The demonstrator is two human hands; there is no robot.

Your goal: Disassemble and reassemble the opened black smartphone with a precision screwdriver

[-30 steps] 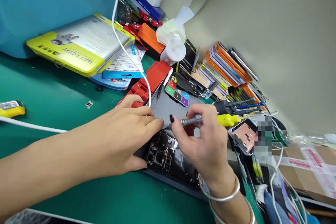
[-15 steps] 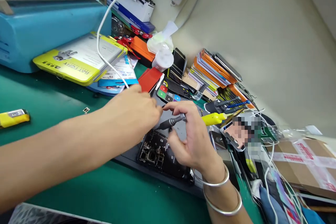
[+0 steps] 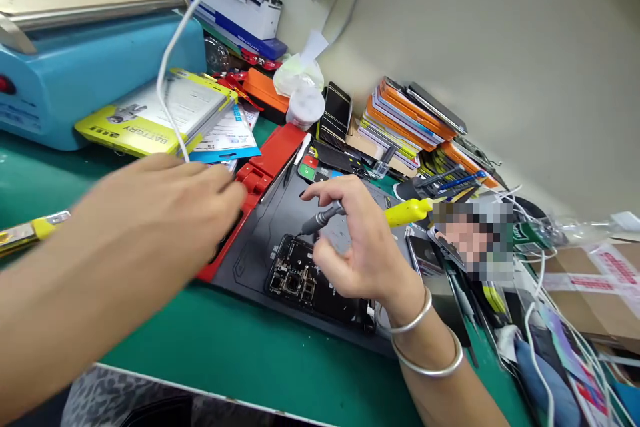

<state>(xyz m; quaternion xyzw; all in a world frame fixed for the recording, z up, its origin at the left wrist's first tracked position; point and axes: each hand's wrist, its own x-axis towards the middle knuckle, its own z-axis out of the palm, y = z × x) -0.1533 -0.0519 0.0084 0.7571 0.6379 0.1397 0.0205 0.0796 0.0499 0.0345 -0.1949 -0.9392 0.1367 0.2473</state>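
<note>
Phone [image 3: 325,300]: black, innards bared, partly covered
Right hand [image 3: 357,240]: holds grey screwdriver [image 3: 320,220]
Left hand [image 3: 175,207]: blurred; cannot tell grip

Above the bench [image 3: 220,333], the person's forearms [image 3: 100,280] are bare. Two plain, rounded silver bangles [image 3: 430,372] circle the right wrist; a fingernail [image 3: 302,195] on the right hand [image 3: 357,240] is dark. Below the bench's near edge shows grey, dark-blotched cloth [image 3: 115,390].
</note>
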